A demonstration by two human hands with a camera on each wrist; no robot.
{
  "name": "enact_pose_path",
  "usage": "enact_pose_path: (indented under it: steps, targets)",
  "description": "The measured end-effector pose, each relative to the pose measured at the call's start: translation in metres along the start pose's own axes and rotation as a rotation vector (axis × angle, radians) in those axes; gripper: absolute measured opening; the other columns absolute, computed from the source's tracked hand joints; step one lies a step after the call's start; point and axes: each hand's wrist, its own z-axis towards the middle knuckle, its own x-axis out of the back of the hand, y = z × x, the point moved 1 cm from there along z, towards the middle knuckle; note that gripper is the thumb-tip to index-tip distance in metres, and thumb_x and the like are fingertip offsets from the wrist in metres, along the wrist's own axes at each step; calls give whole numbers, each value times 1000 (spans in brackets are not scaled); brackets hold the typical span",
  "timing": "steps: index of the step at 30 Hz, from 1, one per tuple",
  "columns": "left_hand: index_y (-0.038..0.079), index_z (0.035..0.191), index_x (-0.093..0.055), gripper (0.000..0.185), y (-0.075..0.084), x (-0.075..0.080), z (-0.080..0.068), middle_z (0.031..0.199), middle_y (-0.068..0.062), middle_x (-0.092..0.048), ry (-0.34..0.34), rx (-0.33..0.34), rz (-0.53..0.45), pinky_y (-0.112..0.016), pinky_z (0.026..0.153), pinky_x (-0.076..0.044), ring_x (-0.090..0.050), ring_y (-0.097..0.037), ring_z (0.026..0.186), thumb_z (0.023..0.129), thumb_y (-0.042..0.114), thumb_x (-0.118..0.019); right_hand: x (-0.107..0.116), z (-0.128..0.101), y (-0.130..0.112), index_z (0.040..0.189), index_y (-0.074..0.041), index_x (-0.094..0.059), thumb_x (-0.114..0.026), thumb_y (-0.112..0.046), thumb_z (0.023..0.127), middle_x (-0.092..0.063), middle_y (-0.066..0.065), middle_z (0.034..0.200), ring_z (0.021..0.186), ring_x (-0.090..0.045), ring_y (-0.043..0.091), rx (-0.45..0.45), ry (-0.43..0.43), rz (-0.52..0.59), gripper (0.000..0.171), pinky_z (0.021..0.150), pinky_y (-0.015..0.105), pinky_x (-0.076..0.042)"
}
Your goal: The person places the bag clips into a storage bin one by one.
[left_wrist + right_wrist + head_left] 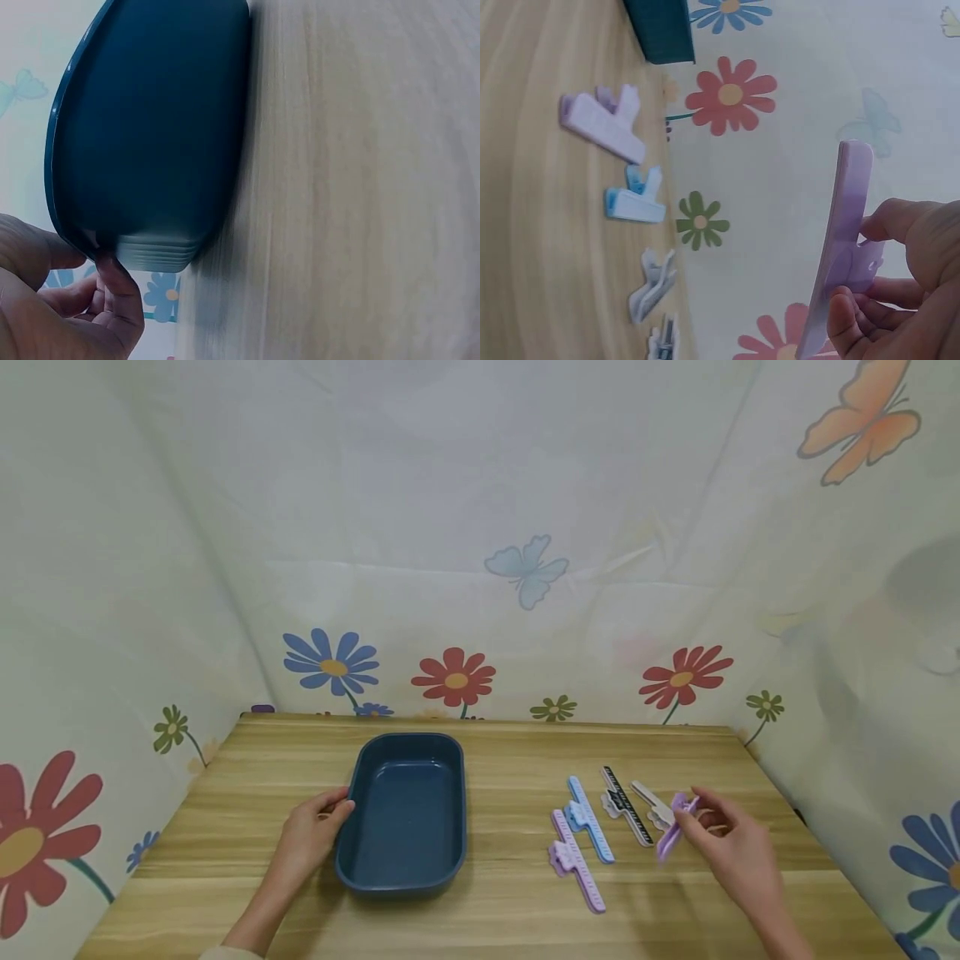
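Observation:
My left hand [309, 837] pinches the rim of a dark blue rectangular basin [405, 827], thumb and fingers on its left side. My right hand [738, 853] grips a purple bag clip [844, 232] by its handle tabs; in the right wrist view it is raised, its long bar standing upright. Between the basin and that hand lie a lilac bag clip [587, 881], a light blue clip [596, 831], a black-and-white clip [636, 818] and a whitish clip [649, 798]. The whitish one is nearest to the purple clip.
All this is on a wood-grain table [510, 760]. A pale curtain [420, 527] printed with flowers and butterflies rises behind the table and at both sides. The basin stands left of the middle, its inside bare.

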Motion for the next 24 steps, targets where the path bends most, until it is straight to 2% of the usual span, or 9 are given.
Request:
enact_pose_path:
  steps: [3, 5, 10, 16, 24]
  targets:
    - [-9, 137, -60, 42, 0, 0, 0, 121, -25, -67, 1, -1, 2, -31, 77, -54, -66, -36, 108, 105, 18, -61, 6, 4, -6, 127, 9, -66, -80, -9, 91, -70, 8, 94, 76, -59, -4, 10, 45, 39, 43, 65, 11, -50]
    - [-9, 136, -60, 42, 0, 0, 1, 121, -25, -67, 2, -6, 6, -33, 80, -54, -66, -37, 109, 105, 19, -61, 11, 6, -10, 127, 8, -66, -80, -10, 91, -69, -1, 92, 77, -59, -4, 5, 64, 61, 43, 67, 11, -50]
    - [-9, 136, -60, 42, -1, -1, 1, 122, -26, -67, 5, -10, -1, -38, 83, -55, -66, -38, 110, 105, 19, -61, 23, 10, -20, 129, 7, -66, -79, -13, 92, -65, -18, 91, 80, -61, -3, -12, 76, 121, 44, 69, 10, -50]
    - [-9, 136, -61, 41, -2, -1, 1, 121, -26, -68, 8, -8, 4, -43, 87, -56, -66, -38, 111, 106, 19, -60, 35, 12, -31, 133, 7, -63, -77, -13, 94, -67, -17, 95, 83, -62, 0, 8, 83, 145, 45, 70, 11, -50]
    - [-9, 136, -61, 42, 0, 0, 1, 119, -24, -68, 5, 11, -2, -38, 84, -54, -66, -37, 110, 106, 20, -60, 44, 16, -37, 137, 3, -62, -75, -21, 96, -68, -15, 98, 87, -61, 3, -17, 77, 134, 49, 72, 10, -48]
